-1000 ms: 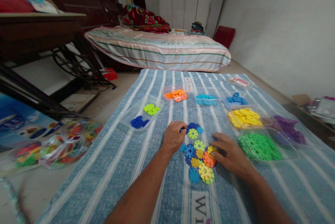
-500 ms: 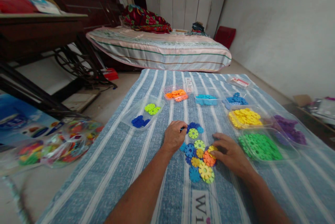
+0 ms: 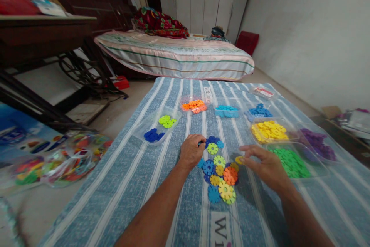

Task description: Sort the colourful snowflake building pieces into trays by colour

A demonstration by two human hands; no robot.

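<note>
My right hand (image 3: 261, 164) pinches a yellow notched plastic disc (image 3: 239, 160) by its edge, just above the right side of the cluster. Curled at the upper left of the cluster, my left hand (image 3: 192, 150) has its fingertips closed on a small dark piece, mostly hidden, beside the dark blue discs (image 3: 212, 140). Between the hands lies a cluster of notched discs. It includes lime green discs (image 3: 219, 161), a blue disc (image 3: 208, 167), an orange disc (image 3: 230, 175), a pale yellow disc (image 3: 225, 190) and a teal-blue disc (image 3: 214, 194), some overlapping.
Clear tubs stand around on the striped cloth (image 3: 162, 208): green discs (image 3: 291, 162), yellow discs (image 3: 269, 130), purple discs (image 3: 317, 143), blue discs (image 3: 260, 111), light blue discs (image 3: 227, 111) and orange discs (image 3: 193, 105). Left is a divided tray (image 3: 141, 125). A bed (image 3: 176, 60) stands beyond.
My right hand has moved slightly right and up, lifting the yellow disc off the orange disc's edge. My left hand has stayed nearly in place.
</note>
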